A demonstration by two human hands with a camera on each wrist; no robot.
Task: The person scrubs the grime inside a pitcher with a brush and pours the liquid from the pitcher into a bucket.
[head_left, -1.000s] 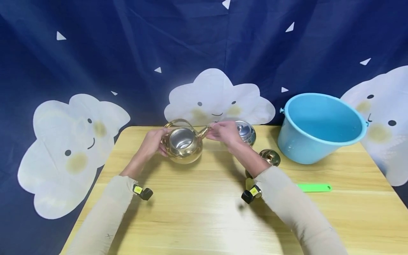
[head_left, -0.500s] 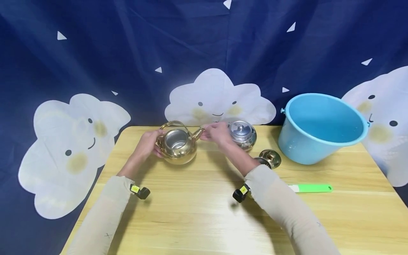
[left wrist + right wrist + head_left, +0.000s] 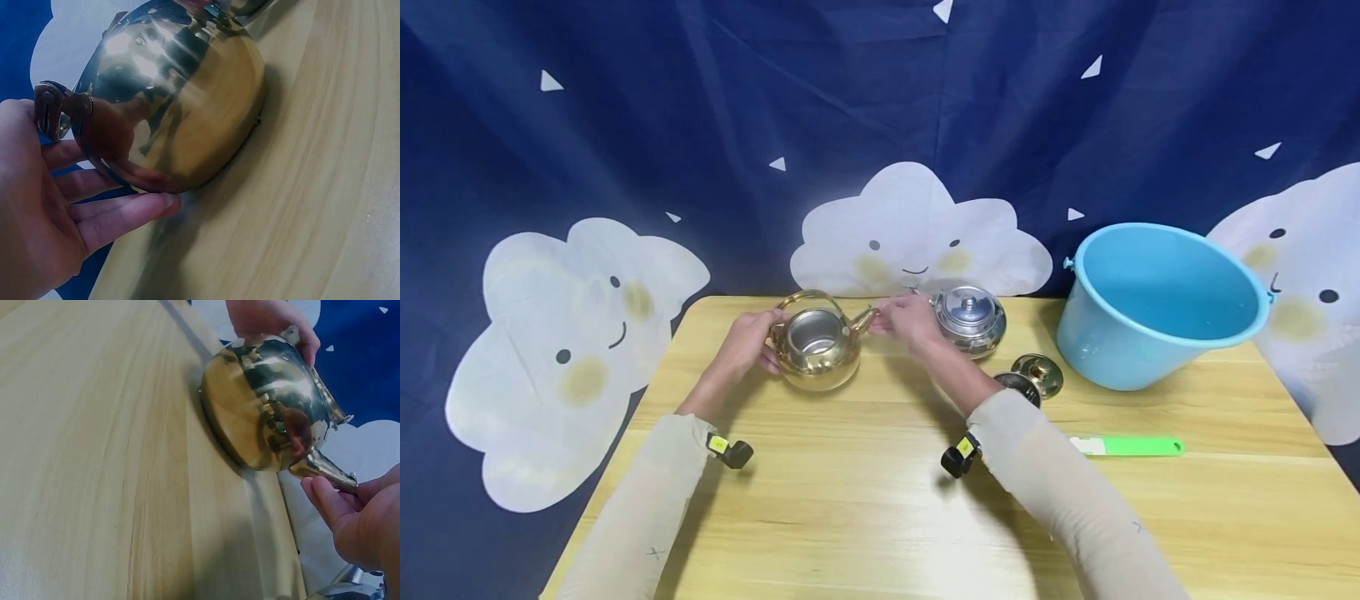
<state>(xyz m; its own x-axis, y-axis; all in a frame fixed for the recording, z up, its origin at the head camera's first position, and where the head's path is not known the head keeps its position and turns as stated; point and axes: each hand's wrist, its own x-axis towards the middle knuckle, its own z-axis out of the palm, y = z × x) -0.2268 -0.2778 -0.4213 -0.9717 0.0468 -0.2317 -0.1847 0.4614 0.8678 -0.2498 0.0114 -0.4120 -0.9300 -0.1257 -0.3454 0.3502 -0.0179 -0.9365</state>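
A shiny gold teapot (image 3: 820,375) without its lid is held between both hands at the back left of the table, its silvery inside facing up. My left hand (image 3: 747,342) grips its left side, thumb near the handle bracket; in the left wrist view the fingers (image 3: 122,219) reach below the round body. With thumb and fingers, my right hand (image 3: 910,322) pinches the tip of the spout (image 3: 331,474), as the right wrist view shows. The bail handle (image 3: 808,294) stands up behind the opening. The base hovers at or close over the wood.
Right of my right hand stands a silver teapot (image 3: 972,323) with its lid on. A gold lid (image 3: 1039,372) and a dark round strainer-like piece (image 3: 1019,387) lie nearer. A tool with a green handle (image 3: 1142,447) is partly behind my sleeve. The blue bucket (image 3: 1120,358) stands back right.
Both hands have shifted left with the gold teapot, mostly in the first half second, uncovering more of the silver teapot. The grips on body and spout look the same.
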